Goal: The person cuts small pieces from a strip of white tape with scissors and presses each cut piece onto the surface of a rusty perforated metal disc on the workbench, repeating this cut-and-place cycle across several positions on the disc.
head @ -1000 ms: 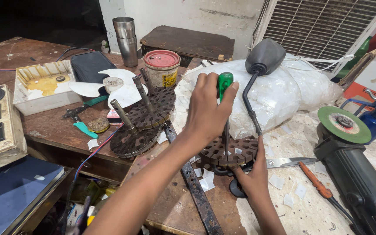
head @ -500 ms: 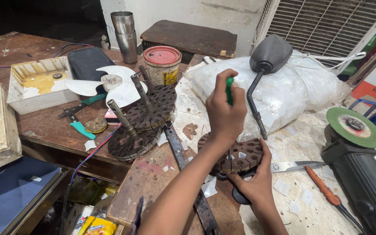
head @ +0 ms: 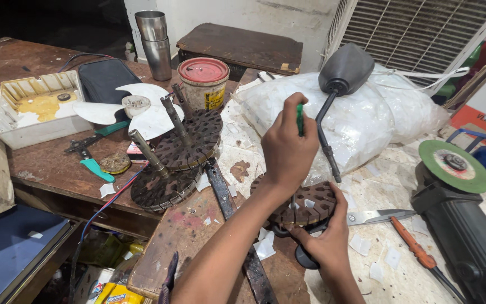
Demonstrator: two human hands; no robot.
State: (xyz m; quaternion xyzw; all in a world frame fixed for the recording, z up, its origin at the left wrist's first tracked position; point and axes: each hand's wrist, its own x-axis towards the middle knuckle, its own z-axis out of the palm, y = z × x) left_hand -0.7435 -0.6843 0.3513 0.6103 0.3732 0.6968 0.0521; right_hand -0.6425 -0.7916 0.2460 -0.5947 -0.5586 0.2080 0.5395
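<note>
The left hand (head: 288, 149) is fisted tight around a green-handled screwdriver (head: 299, 119), its shaft pointing down into the round brown slotted motor core (head: 310, 202) on the bench. The right hand (head: 324, 239) steadies that core from the near side, fingers curled over its edge. Off to the left, two more slotted cores with shafts (head: 175, 155) lie stacked. Containers now: a white plastic tray (head: 35, 107) with yellowish residue and a small dark ring in it, a red-lidded tin (head: 203, 81) shut tight, and two nested steel tumblers (head: 154, 42), contents hidden.
</note>
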